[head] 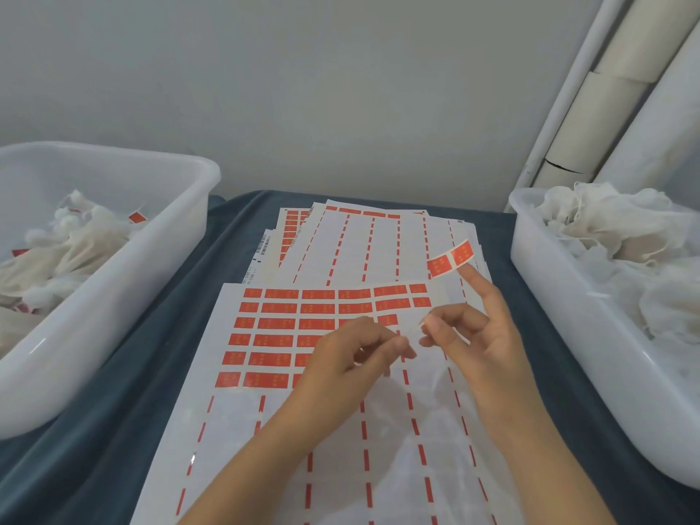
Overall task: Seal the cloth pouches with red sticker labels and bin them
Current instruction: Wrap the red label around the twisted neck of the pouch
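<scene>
Work surface: dark blue cloth-covered table [125,430] carrying a spread of white backing sheets of red rectangular sticker labels [288,323]; the top sheet is partly stripped, with six rows left.
Right hand [481,335]: a peeled red sticker label [450,257] hangs stuck to the raised forefinger tip; thumb and middle finger are pinched narrow on something small and pale, too blurred to identify.
Left hand [356,358]: fingertips pinched close, just beside the right hand's pinch; contents cannot be told.
Unsealed stock: white cloth pouches [606,229] heaped in the translucent white plastic tub on the right [538,297].
Finished stock: pouches bearing red labels in the translucent white plastic tub on the left [113,293].
Risk: the dangling label could fold on itself or catch the sheet, since its adhesive side is free.
Risk: no pouch is clearly in hand, so the label may pick up lint while waiting.
</scene>
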A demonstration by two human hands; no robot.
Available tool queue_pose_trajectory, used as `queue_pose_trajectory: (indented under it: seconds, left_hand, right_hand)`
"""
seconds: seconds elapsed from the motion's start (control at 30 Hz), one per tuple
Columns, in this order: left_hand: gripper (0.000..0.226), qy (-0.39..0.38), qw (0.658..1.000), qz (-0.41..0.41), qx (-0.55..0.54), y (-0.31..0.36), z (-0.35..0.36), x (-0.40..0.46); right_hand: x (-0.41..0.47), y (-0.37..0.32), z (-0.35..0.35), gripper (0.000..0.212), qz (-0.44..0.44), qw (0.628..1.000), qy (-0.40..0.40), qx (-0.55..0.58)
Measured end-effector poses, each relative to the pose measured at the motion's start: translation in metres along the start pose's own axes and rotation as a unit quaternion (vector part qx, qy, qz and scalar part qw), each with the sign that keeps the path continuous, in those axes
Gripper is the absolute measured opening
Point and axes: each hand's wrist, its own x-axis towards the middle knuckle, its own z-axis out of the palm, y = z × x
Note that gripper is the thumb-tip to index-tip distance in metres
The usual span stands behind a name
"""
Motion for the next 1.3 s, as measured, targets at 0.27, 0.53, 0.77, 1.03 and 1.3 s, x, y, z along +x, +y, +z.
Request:
queue_pose_trajectory:
  seconds: [0.27, 0.53, 0.77, 1.03, 1.3]
  left_hand:
    - [0.017, 0.045, 0.983, -0.124, -0.131, 0.004, -0.008, 0.003]
    - [0.011, 0.063, 0.968, -0.139, -0.200, 0.007, -0.010, 0.003]
    - [0.011, 0.116, 0.970, -0.125, -0.172, 0.003, -0.011, 0.003]
    - [0.013, 0.110, 0.991, -0.040, -0.067, -0.001, -0.006, 0.000]
    - [0.017, 0.113, 0.992, -0.024, -0.043, -0.001, -0.005, 0.000]
  right_hand:
    - [-0.001, 0.000, 0.003, 0.050, -0.011, 1.000, 0.009, -0.019]
    - [-0.002, 0.004, 0.006, 0.052, -0.026, 0.999, 0.008, -0.047]
    - [0.000, 0.001, -0.002, 0.040, 0.007, 0.996, 0.083, -0.029]
    - [-0.006, -0.006, 0.005, 0.035, 0.072, 0.994, -0.063, 0.057]
    - [-0.005, -0.001, 0.005, 0.026, 0.062, 0.997, -0.049, 0.027]
